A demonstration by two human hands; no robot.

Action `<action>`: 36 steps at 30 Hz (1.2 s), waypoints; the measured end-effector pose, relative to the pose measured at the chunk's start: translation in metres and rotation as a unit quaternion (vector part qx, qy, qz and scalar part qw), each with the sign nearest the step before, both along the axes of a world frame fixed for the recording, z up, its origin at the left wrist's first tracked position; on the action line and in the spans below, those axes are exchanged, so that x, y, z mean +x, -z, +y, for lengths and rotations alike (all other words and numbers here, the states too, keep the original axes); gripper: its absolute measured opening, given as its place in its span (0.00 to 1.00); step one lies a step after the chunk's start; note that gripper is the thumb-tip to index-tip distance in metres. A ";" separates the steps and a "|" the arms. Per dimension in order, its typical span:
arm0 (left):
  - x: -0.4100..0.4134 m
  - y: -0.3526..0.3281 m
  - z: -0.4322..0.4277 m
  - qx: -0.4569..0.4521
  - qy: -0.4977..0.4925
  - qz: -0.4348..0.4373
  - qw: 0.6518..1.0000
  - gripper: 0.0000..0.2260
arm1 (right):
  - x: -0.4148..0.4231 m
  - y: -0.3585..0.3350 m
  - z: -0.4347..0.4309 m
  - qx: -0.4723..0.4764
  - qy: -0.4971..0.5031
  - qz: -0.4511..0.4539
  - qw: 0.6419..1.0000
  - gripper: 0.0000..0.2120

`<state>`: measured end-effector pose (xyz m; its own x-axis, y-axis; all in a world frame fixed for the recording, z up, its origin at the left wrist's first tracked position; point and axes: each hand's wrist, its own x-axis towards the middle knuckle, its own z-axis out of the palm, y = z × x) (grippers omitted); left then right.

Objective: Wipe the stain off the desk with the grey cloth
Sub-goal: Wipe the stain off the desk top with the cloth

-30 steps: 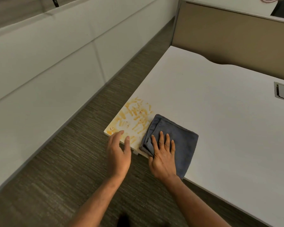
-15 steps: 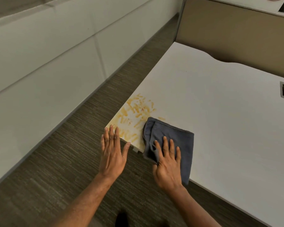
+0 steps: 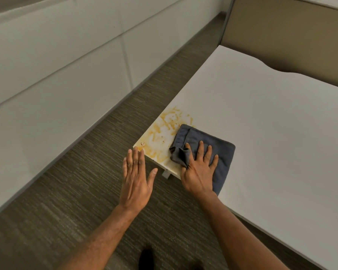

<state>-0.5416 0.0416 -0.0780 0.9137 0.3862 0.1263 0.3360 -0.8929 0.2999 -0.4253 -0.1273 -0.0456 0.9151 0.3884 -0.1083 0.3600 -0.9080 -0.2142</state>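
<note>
The right hand (image 3: 198, 172) lies palm down on the grey cloth (image 3: 207, 148), fingers (image 3: 200, 150) spread flat across it and pressing it to the bench (image 3: 271, 123). The thumb side has pushed the cloth's left edge into a small raised bunch; nothing is pinched or lifted. The cloth is folded into a rough square and sits near the bench's front left corner, its near edge reaching the front rim under the wrist.

The stain (image 3: 164, 131), a yellow-orange smear in streaks and blotches, covers that corner. It runs from the corner tip back along the left edge and across to the cloth, whose far left corner overlaps its right side. Most of the smear lies uncovered, just left of the cloth.

The left hand (image 3: 136, 181) is open and empty, palm down, fingers straight and close together, thumb out to the right. Its fingertips reach the corner tip of the bench; whether they touch it I cannot tell. The rest of that hand is over the carpet (image 3: 66, 191).
</note>
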 end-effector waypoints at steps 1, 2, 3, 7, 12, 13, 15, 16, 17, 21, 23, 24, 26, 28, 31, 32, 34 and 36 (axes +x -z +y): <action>-0.001 0.000 0.000 -0.004 -0.001 -0.002 1.000 0.36 | -0.003 0.000 0.004 0.001 -0.010 0.000 1.000 0.37; -0.001 0.000 0.000 -0.007 -0.002 -0.003 1.000 0.36 | -0.006 -0.001 0.008 0.001 -0.020 -0.001 1.000 0.37; -0.002 0.000 -0.001 -0.008 -0.002 -0.003 1.000 0.35 | -0.011 -0.001 0.010 0.000 -0.031 -0.002 1.000 0.37; -0.003 -0.002 -0.003 -0.005 -0.003 -0.004 1.000 0.34 | -0.030 -0.002 0.004 0.004 -0.084 -0.001 0.996 0.38; -0.001 -0.001 -0.001 -0.002 -0.009 0.003 1.000 0.34 | -0.046 0.004 -0.038 0.008 -0.066 0.006 0.998 0.41; -0.001 0.000 0.000 -0.006 -0.010 0.002 1.000 0.34 | -0.048 0.005 -0.044 0.008 -0.043 0.005 0.999 0.43; 0.000 0.003 0.003 -0.007 -0.014 0.002 1.000 0.34 | -0.048 0.007 -0.046 0.006 -0.006 -0.001 1.000 0.44; 0.000 0.004 0.005 -0.006 -0.016 0.002 1.000 0.34 | -0.046 0.007 -0.043 -0.001 0.005 -0.003 1.000 0.44; 0.000 0.005 0.007 -0.004 -0.017 0.002 1.000 0.34 | -0.043 0.007 -0.037 -0.008 0.011 -0.005 1.000 0.43; -0.002 0.009 0.013 -0.002 -0.019 0.000 1.000 0.34 | -0.030 0.004 -0.007 -0.010 0.003 -0.008 1.000 0.40; -0.001 0.010 0.015 -0.003 -0.022 0.001 1.000 0.34 | -0.027 0.005 0.007 -0.007 -0.014 -0.011 1.000 0.40; -0.001 0.010 0.017 -0.005 -0.025 0.001 1.000 0.34 | -0.028 0.006 0.014 -0.006 -0.022 -0.013 1.000 0.40; 0.000 0.011 0.020 -0.004 -0.029 0.000 1.000 0.33 | -0.029 0.007 0.027 -0.004 -0.036 -0.017 0.999 0.41; -0.001 0.011 0.023 -0.001 -0.030 0.001 1.000 0.33 | -0.029 0.007 0.039 -0.003 -0.049 -0.017 0.999 0.41; -0.002 0.010 0.029 -0.003 -0.031 -0.002 1.000 0.32 | -0.028 0.008 0.059 0.000 -0.070 -0.015 0.997 0.40; -0.002 0.009 0.031 -0.005 -0.032 -0.003 0.999 0.31 | -0.027 0.008 0.065 0.003 -0.077 -0.013 0.997 0.40; -0.002 0.008 0.034 -0.008 -0.034 -0.006 0.999 0.31 | -0.024 0.008 0.079 0.006 -0.091 -0.011 0.996 0.39; -0.002 0.007 0.036 -0.007 -0.037 -0.009 0.999 0.30 | -0.021 0.007 0.093 0.006 -0.104 -0.009 0.995 0.38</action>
